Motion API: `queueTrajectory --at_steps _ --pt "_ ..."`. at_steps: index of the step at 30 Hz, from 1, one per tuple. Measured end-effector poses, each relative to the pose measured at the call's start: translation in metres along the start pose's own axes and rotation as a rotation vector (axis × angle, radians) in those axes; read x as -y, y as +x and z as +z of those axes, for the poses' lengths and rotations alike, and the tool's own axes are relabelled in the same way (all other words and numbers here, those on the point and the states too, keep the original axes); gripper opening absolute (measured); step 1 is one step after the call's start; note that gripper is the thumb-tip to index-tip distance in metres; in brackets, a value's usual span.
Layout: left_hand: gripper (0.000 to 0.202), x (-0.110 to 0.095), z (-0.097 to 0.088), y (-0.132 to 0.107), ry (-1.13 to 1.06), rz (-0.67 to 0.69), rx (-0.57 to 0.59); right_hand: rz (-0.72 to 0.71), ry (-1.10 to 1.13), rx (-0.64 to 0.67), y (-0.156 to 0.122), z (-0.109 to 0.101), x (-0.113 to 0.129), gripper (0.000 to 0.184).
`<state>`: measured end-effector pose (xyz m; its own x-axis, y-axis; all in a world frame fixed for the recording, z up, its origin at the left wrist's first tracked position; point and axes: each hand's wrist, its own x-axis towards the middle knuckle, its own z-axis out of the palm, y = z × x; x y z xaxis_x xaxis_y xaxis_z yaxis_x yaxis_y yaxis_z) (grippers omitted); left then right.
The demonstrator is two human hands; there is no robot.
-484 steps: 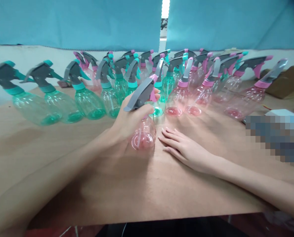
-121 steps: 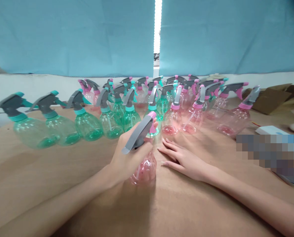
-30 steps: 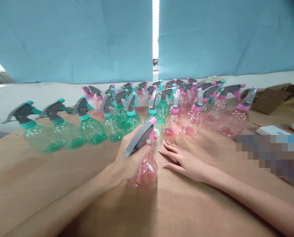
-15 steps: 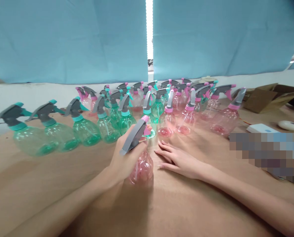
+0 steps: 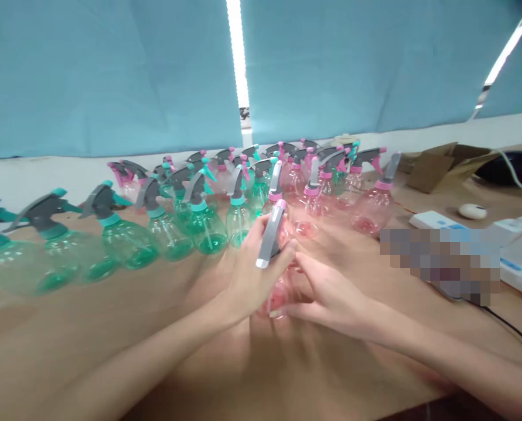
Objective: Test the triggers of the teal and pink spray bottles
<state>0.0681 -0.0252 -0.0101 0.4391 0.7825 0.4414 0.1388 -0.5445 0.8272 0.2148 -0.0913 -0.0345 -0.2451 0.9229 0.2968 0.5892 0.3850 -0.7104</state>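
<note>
A pink spray bottle [image 5: 275, 299] with a grey trigger head [image 5: 270, 241] stands on the brown table [image 5: 111, 327] in front of me. My left hand [image 5: 252, 275] is wrapped round its neck and upper body. My right hand [image 5: 326, 295] has closed in on the bottle's right side, with its fingers curled against the body. Most of the bottle's body is hidden between the two hands.
Several green spray bottles [image 5: 124, 242] stand in rows at the left and several pink ones [image 5: 370, 204] at the right, behind my hands. White boxes [image 5: 436, 221], a cable and a cardboard piece [image 5: 436, 166] lie at the right. A blue curtain hangs behind.
My right hand lifted from lying flat on the table and took hold of the bottle's right side. The trigger head has turned more upright. The view swung to the right.
</note>
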Motion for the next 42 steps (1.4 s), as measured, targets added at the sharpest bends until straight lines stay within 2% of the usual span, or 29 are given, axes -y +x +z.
queueTrajectory --at_steps 5,8,14,16,18,21,24,26,30,35,42 --pt "0.024 -0.011 0.04 0.016 -0.016 0.019 0.058 0.092 -0.019 -0.152 -0.017 -0.014 -0.013 0.048" --pt "0.028 -0.02 0.06 0.025 -0.021 -0.01 0.103 0.124 -0.055 -0.2 -0.027 -0.026 -0.02 0.05" --pt "0.071 -0.027 0.083 0.036 -0.011 0.023 0.244 0.051 -0.113 -0.209 -0.044 -0.055 -0.039 0.054" --pt "0.077 -0.021 0.084 0.032 0.013 0.003 0.28 0.071 -0.132 -0.243 -0.045 -0.068 -0.051 0.056" --pt "0.076 -0.009 0.081 0.023 0.078 0.003 0.31 0.141 -0.147 -0.243 -0.044 -0.082 -0.064 0.059" --pt "0.06 0.014 0.073 0.005 0.141 0.037 0.324 0.185 -0.301 -0.276 -0.034 -0.102 -0.082 0.053" --pt "0.048 0.033 0.064 -0.01 0.246 -0.003 0.404 0.168 -0.445 -0.318 -0.02 -0.116 -0.097 0.056" --pt "0.042 0.041 0.06 -0.015 0.307 0.031 0.436 0.164 -0.513 -0.305 -0.009 -0.121 -0.106 0.058" --pt "0.041 0.047 0.059 -0.016 0.389 0.113 0.442 0.214 -0.584 -0.266 0.008 -0.127 -0.118 0.06" --pt "0.04 0.048 0.061 -0.016 0.45 0.189 0.444 0.296 -0.637 -0.264 0.022 -0.129 -0.12 0.057" --pt "0.039 0.05 0.065 -0.012 0.461 0.211 0.449 0.35 -0.666 -0.248 0.035 -0.13 -0.12 0.063"
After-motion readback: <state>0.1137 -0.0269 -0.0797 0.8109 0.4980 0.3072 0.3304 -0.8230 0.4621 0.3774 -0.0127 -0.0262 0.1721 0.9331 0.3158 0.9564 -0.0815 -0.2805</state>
